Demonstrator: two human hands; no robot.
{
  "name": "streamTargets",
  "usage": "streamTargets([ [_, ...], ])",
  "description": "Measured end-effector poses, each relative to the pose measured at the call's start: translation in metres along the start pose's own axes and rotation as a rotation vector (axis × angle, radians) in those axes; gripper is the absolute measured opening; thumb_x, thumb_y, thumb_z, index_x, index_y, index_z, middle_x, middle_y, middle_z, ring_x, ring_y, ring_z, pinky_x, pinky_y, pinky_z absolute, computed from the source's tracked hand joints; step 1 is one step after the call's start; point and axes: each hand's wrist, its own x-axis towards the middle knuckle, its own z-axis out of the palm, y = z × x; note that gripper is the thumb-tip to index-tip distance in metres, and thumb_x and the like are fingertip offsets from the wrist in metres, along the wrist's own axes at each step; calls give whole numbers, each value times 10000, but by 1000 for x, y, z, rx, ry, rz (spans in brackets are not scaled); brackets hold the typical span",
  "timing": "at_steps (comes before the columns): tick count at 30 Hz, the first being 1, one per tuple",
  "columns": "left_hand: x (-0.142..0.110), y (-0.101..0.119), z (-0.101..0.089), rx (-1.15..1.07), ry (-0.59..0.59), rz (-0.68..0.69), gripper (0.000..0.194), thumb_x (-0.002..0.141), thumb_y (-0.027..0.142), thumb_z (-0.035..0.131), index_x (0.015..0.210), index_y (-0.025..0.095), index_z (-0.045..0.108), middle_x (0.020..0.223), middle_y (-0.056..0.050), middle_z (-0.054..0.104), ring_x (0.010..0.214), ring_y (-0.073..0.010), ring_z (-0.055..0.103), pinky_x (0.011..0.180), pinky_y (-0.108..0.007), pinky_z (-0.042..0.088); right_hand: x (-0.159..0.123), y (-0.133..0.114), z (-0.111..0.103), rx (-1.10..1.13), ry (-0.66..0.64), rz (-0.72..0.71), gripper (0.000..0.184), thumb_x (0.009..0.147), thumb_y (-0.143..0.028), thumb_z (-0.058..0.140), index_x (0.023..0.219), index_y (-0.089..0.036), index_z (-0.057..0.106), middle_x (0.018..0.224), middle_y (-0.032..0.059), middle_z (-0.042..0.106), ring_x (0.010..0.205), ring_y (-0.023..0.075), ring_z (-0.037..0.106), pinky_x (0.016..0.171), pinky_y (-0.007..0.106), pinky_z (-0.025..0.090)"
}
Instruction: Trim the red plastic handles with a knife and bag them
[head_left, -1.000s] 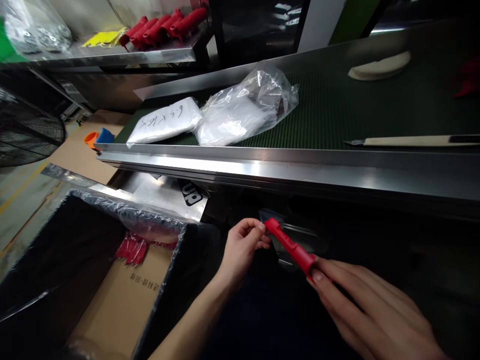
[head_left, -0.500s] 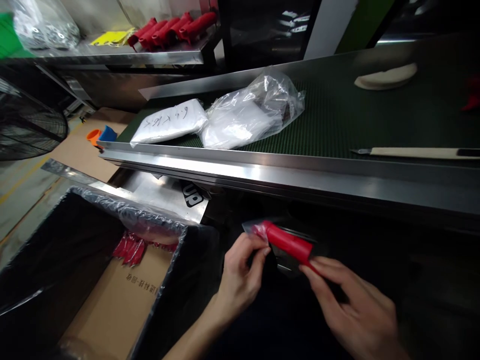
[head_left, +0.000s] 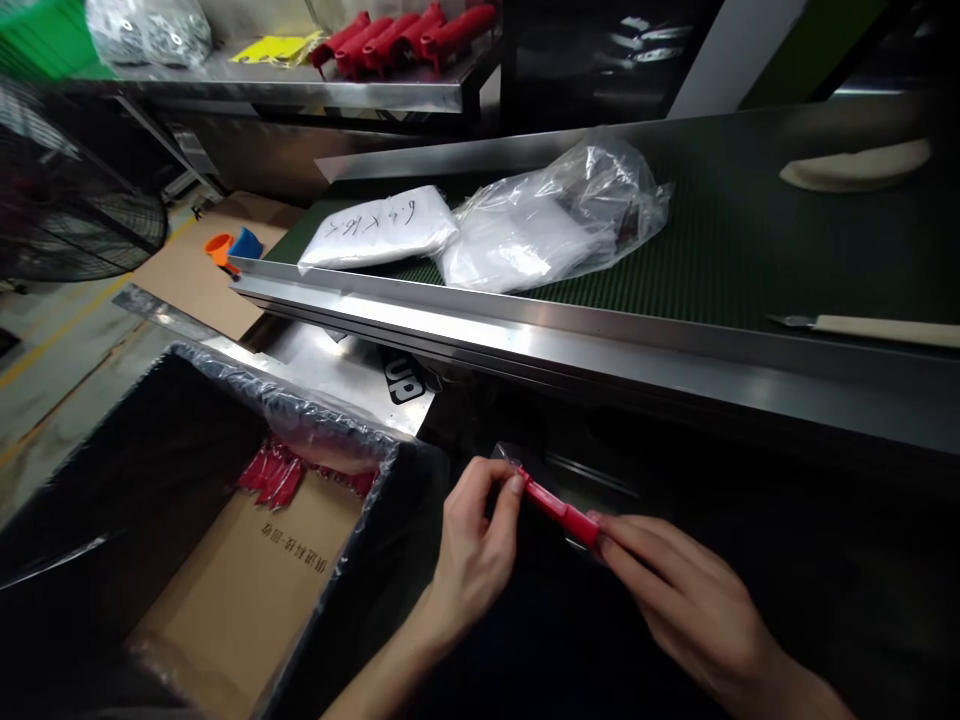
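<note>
Both my hands hold one red plastic handle (head_left: 559, 512) below the conveyor's steel edge. My left hand (head_left: 472, 545) pinches its left end, where a thin clear bag (head_left: 508, 456) wraps the tip. My right hand (head_left: 679, 590) grips its right end with fingers closed around it. The handle lies nearly edge-on, slanting down to the right. Left of my hands stands a cardboard box lined with a black bag (head_left: 150, 470), with several red bagged pieces (head_left: 277, 478) at its back.
A green conveyor belt (head_left: 750, 240) with a steel rail (head_left: 525, 325) carries a white bag with writing (head_left: 379, 230), a crumpled clear bag (head_left: 555, 215), a knife (head_left: 870, 327) and a cream curved piece (head_left: 855, 165). Red handles (head_left: 405, 35) lie on a back shelf. A fan (head_left: 75, 190) stands left.
The red handle has turned from broadside to nearly edge-on and dropped slightly. My left fingers moved onto its bagged tip. The camera has shifted, sliding the scene to the right.
</note>
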Motion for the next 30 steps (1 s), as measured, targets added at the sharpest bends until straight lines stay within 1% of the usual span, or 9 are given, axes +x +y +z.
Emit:
streamTargets([
  [4, 9, -7, -10, 61, -50, 5, 137, 977, 236, 532, 868, 192, 602, 822, -2, 571, 740, -131, 523, 659, -249, 404, 15, -2, -7, -199, -159, -201, 282, 957, -14, 426, 1096, -55, 668, 1140, 159, 678, 1100, 255, 614, 885, 391, 539],
  [6, 9, -8, -11, 76, -75, 49, 136, 973, 209, 525, 858, 189, 596, 865, -16, 576, 788, -142, 544, 714, -258, 427, 21, -6, -2, -243, -133, -215, 272, 935, 15, 431, 1056, -36, 669, 1085, 176, 689, 1053, 266, 636, 849, 400, 549],
  [9, 5, -6, -13, 94, -57, 126, 130, 970, 168, 504, 874, 186, 589, 892, -33, 566, 818, -151, 553, 746, -270, 441, 26, -13, 10, -225, -70, -149, 284, 902, 36, 464, 1090, -42, 661, 1064, 182, 696, 1008, 268, 662, 810, 398, 563],
  [13, 2, -2, -13, 101, -31, 213, 117, 955, 131, 518, 892, 186, 599, 880, -33, 569, 801, -146, 562, 734, -266, 453, 24, -23, 29, -110, 99, 41, 313, 834, 40, 601, 1085, -132, 670, 974, 88, 719, 896, 208, 683, 776, 343, 571],
  [16, -1, -3, -10, 103, 10, 266, 109, 941, 105, 538, 911, 185, 606, 886, -30, 576, 814, -142, 571, 745, -263, 462, 20, -31, 44, 20, 295, 293, 235, 854, -34, 637, 1028, -186, 674, 952, 42, 718, 847, 168, 694, 773, 282, 582],
  [20, -5, -11, -2, 123, 78, 300, 126, 928, 78, 544, 941, 189, 601, 913, -31, 584, 843, -145, 584, 779, -266, 476, 17, -36, 57, 287, 447, 694, 74, 923, -194, 628, 989, -192, 661, 885, 38, 737, 745, 164, 719, 643, 229, 587],
  [22, -7, -16, 1, 134, 107, 303, 125, 926, 79, 544, 952, 190, 596, 925, -33, 588, 852, -151, 589, 783, -269, 479, 16, -36, 59, 458, 471, 830, 106, 961, -266, 584, 979, -180, 644, 913, 69, 744, 735, 183, 724, 603, 249, 587],
  [26, -9, -24, 7, 148, 133, 277, 109, 933, 89, 527, 931, 183, 582, 897, -38, 579, 833, -160, 580, 762, -280, 470, 14, -35, 61, 666, 499, 940, 205, 985, -353, 536, 955, -181, 642, 993, 103, 740, 755, 205, 722, 606, 305, 593],
  [30, -17, -21, 13, 116, 59, 277, 130, 937, 79, 506, 930, 182, 584, 892, -37, 601, 820, -151, 592, 756, -273, 484, 11, -33, 69, 587, 478, 871, 170, 980, -314, 549, 1009, -174, 642, 970, 99, 739, 785, 205, 723, 632, 302, 603],
])
